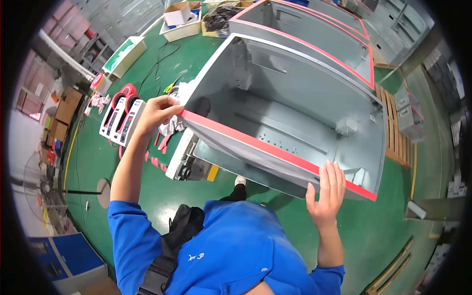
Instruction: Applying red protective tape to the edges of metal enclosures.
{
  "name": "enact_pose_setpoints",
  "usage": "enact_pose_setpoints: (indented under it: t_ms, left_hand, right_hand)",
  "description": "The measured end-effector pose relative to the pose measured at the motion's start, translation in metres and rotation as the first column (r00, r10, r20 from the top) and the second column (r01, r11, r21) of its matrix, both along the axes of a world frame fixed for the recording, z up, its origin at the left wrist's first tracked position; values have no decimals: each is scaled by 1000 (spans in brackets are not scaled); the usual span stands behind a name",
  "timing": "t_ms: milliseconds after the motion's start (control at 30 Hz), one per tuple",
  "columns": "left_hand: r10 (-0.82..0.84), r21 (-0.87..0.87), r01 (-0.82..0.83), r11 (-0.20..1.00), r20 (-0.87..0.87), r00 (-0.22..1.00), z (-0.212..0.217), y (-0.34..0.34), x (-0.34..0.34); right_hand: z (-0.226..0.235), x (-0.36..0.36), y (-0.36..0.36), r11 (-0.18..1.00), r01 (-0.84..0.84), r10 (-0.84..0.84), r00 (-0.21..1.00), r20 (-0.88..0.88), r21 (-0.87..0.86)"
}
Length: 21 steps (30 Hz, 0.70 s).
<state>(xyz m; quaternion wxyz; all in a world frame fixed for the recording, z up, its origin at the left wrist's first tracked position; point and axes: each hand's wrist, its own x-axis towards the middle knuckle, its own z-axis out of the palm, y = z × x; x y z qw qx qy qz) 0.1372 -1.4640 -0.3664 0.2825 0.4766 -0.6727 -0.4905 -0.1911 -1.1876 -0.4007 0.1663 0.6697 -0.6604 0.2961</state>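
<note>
Head view: large grey sheet-metal cabinet shell (pixel 295 108) lay open before the person, its red-taped near rim (pixel 255 143) running left-high to right-low. Left hand (pixel 156 112) pinched the rim's left corner; right hand (pixel 328 189), fingers spread, pressed its right end.

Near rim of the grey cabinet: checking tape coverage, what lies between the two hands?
In the head view, red tape strip runs along the grey cabinet rim from left hand to right hand.

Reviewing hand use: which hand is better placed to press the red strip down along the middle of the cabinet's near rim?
Probably the right hand: it lies flat on the red strip, free to slide. The left hand pinches the strip's end at the grey cabinet corner.
</note>
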Motion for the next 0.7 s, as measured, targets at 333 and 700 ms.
enact_pose_setpoints:
  t_ms: [333,700]
  left_hand:
    - [2,38,-2,999,-15,1000,4,4,0]
    - [-16,55,18,998,-22,1000,0,-1,3]
  right_hand:
    - [-11,16,-12,998,25,-12,982,-190,64]
    - [-10,21,-14,998,36,-25,977,-213,48]
